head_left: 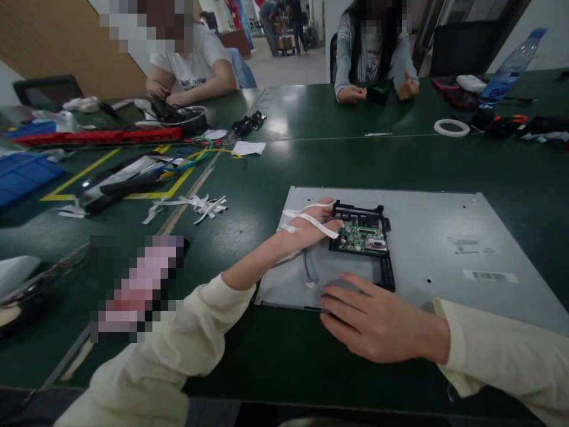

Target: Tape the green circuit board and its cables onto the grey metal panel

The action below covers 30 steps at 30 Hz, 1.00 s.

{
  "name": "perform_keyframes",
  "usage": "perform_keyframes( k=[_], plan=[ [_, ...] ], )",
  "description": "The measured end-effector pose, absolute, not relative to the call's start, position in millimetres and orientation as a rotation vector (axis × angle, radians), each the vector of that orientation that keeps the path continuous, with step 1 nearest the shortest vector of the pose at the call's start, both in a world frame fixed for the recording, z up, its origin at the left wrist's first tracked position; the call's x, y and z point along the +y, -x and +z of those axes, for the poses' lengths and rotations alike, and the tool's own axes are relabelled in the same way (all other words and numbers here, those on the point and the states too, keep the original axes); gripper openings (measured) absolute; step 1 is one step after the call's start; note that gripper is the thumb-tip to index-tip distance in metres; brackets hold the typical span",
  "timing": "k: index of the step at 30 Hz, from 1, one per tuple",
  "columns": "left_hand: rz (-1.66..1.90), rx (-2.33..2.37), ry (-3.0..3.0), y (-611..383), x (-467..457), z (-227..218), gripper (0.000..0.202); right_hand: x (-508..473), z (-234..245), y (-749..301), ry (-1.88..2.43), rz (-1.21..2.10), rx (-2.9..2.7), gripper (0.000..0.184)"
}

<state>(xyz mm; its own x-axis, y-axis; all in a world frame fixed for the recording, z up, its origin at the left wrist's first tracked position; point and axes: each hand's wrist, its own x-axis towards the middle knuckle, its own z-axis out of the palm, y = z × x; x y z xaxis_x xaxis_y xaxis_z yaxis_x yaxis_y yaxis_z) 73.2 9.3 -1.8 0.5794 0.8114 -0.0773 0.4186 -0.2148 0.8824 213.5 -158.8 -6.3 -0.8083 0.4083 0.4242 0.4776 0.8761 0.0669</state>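
A flat grey metal panel (427, 237) lies on the table in front of me, with labels on its right half. My left hand (320, 220) grips the left edge of a black plastic frame with a green circuit board (362, 237) over the panel; its thumb is on the board's edge. White tape strips (313, 220) hang across that hand and wrist. My right hand (377, 320) is beside the panel's near edge, fingers stretched out and apart, just below the frame's lower corner. A grey cable (307, 267) with a white plug lies on the panel between my hands.
Cut white strips (207, 207) and a phone (142, 284) with a blurred screen lie to the left. Farther left are a blue tray (26, 175), wires and red parts (102, 136). A tape roll (451, 127) and a bottle (513, 68) stand right. Two people sit opposite.
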Motion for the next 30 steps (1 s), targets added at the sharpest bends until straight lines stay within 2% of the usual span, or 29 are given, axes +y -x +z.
perform_keyframes(
  k=[6,11,15,23,30],
  plan=[
    [0.364,0.729,-2.286,-58.3,9.4,13.2,0.079,-157.4,-3.5,-212.1,0.756,-0.104,-2.621,0.030],
    [0.187,0.515,-2.428,-51.6,12.7,16.7,0.105,-155.9,-2.5,-211.7,0.766,-0.088,-2.652,0.031],
    [0.145,0.469,-2.497,-48.6,20.2,9.0,0.106,-156.8,-5.9,-212.3,0.712,-0.148,-2.651,0.033],
    [0.277,0.451,-2.535,-58.8,26.6,0.5,0.109,-156.7,-8.3,-212.4,0.651,-0.202,-2.675,0.037],
    [0.375,0.468,-2.484,-74.4,14.6,-4.6,0.102,-159.7,-5.2,-211.3,0.686,-0.053,-2.717,0.045]
  ],
)
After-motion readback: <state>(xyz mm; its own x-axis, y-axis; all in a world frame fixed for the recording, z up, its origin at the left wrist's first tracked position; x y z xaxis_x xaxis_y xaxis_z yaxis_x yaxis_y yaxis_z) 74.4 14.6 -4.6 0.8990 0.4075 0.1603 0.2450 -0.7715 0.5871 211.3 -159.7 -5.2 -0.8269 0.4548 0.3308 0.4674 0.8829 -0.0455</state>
